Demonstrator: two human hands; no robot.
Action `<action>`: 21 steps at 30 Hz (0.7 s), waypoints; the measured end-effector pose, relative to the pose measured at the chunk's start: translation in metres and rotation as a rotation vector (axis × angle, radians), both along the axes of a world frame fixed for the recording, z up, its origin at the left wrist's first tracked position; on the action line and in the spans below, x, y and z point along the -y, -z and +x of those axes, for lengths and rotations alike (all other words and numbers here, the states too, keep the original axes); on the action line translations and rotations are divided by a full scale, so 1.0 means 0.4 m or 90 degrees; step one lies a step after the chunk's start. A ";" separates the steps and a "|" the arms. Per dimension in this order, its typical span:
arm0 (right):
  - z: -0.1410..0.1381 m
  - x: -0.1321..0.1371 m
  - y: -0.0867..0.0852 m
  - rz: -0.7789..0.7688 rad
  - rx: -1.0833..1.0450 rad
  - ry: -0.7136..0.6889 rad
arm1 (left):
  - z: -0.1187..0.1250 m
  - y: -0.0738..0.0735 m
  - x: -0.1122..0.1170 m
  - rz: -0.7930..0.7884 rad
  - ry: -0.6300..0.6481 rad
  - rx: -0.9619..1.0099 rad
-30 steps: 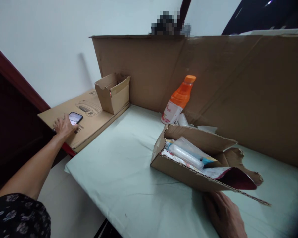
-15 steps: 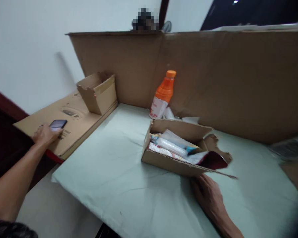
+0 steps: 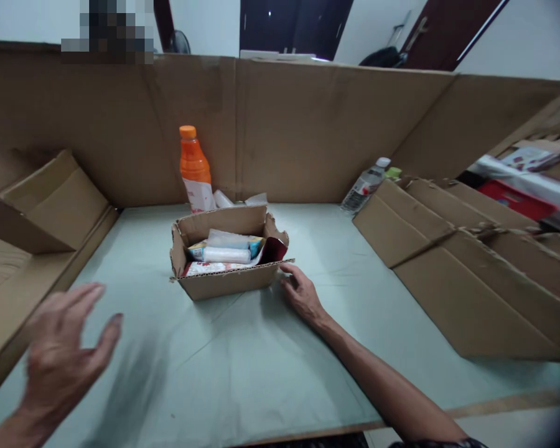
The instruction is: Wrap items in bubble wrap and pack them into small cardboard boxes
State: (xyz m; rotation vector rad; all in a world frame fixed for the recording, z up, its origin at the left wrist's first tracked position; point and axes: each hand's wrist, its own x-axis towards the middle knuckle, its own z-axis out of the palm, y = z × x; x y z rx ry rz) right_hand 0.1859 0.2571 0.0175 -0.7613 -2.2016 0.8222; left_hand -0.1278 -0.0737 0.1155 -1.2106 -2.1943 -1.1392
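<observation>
An open cardboard box (image 3: 231,287) stands on the pale green cloth. It holds a clear plastic roll (image 3: 226,255), printed packets and a dark red piece (image 3: 274,250). My right hand (image 3: 303,295) is at the box's near right corner, its bent fingers closed against the cardboard; part of the fingertips is hidden. My left hand (image 3: 70,348) hovers over the left part of the table, blurred, fingers and thumb apart with nothing in them. Behind the box stands an orange bottle (image 3: 196,171) with a white label, beside some crumpled clear plastic (image 3: 224,199).
Divided cardboard bins (image 3: 466,298) line the right side, with a clear water bottle (image 3: 366,186) near them. Another cardboard box (image 3: 56,205) sits at the left. A tall cardboard panel (image 3: 308,124) closes off the back; a person is beyond it. A red tray (image 3: 518,199) lies farther right.
My left hand has left the phone on the left cardboard surface and come back over the cloth, empty. The view has swung right. My right hand stays at the box's corner.
</observation>
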 end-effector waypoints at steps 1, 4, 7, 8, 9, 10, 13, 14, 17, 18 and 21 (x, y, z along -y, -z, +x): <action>0.000 0.004 -0.011 -0.023 -0.026 -0.006 | 0.037 0.017 -0.039 -0.022 0.053 0.001; -0.018 0.022 -0.055 -0.063 -0.074 -0.053 | 0.121 0.066 -0.153 -0.050 0.110 0.196; -0.050 0.032 -0.105 -0.092 -0.082 -0.122 | 0.169 0.093 -0.250 -0.007 0.125 0.437; -0.055 0.031 -0.120 -0.105 -0.083 -0.139 | 0.182 0.095 -0.279 0.018 0.125 0.477; -0.054 0.028 -0.133 -0.116 -0.083 -0.145 | 0.198 0.094 -0.305 0.042 0.123 0.497; -0.045 0.024 -0.143 -0.125 -0.085 -0.139 | 0.217 0.092 -0.330 0.062 0.122 0.504; 0.034 0.014 -0.157 -0.129 -0.096 -0.066 | 0.301 0.093 -0.381 0.080 0.166 0.522; 0.071 0.016 -0.156 -0.119 -0.101 -0.035 | 0.333 0.099 -0.388 0.075 0.194 0.537; 0.172 0.044 -0.138 -0.071 -0.119 0.048 | 0.415 0.122 -0.372 0.035 0.242 0.587; 0.193 0.062 -0.129 -0.053 -0.122 0.060 | 0.430 0.129 -0.354 0.024 0.237 0.595; 0.206 0.119 -0.104 -0.014 -0.114 0.025 | 0.423 0.134 -0.279 0.015 0.192 0.597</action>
